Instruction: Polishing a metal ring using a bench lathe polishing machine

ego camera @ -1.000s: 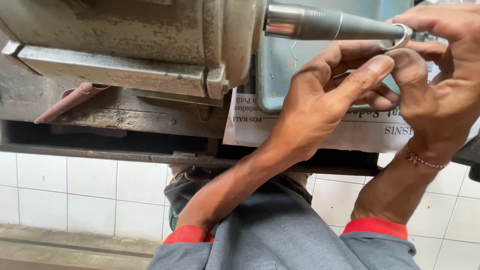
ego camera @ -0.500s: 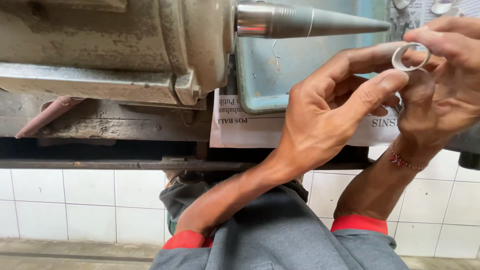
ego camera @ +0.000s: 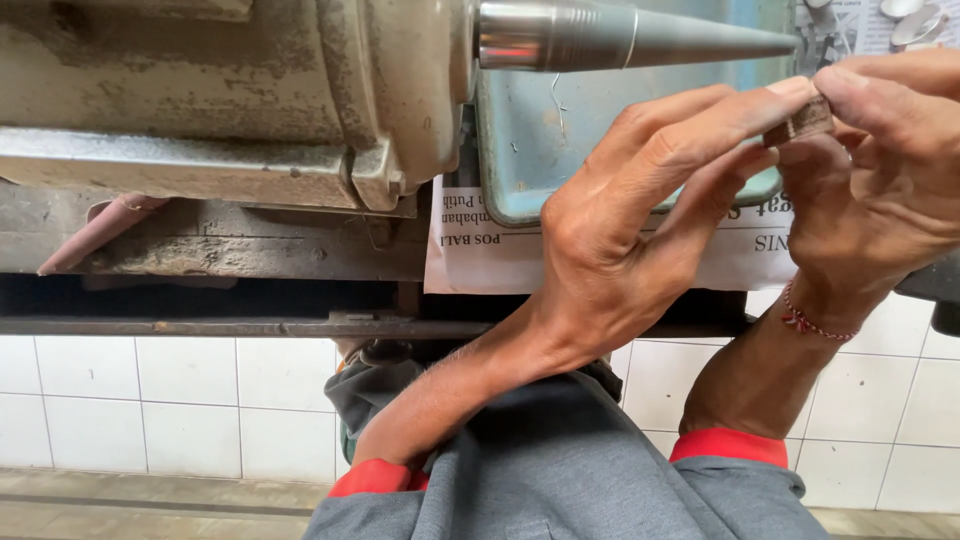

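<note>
Ring swapped out since 0.5 s ago: both hands now pinch small brown abrasive scrap [ego camera: 800,122], left hand [ego camera: 640,230] + right hand [ego camera: 880,190] fingertips together, just below/right of tapered steel mandrel [ego camera: 640,38], axis left-right.

We are pinching a small brown piece [ego camera: 800,122] between both hands, left hand [ego camera: 640,240] and right hand [ego camera: 880,190], below the tapered steel spindle [ego camera: 620,38].

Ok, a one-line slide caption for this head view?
Left hand and right hand pinch a small brown piece just below a tapered steel spindle on a worn machine.
</note>
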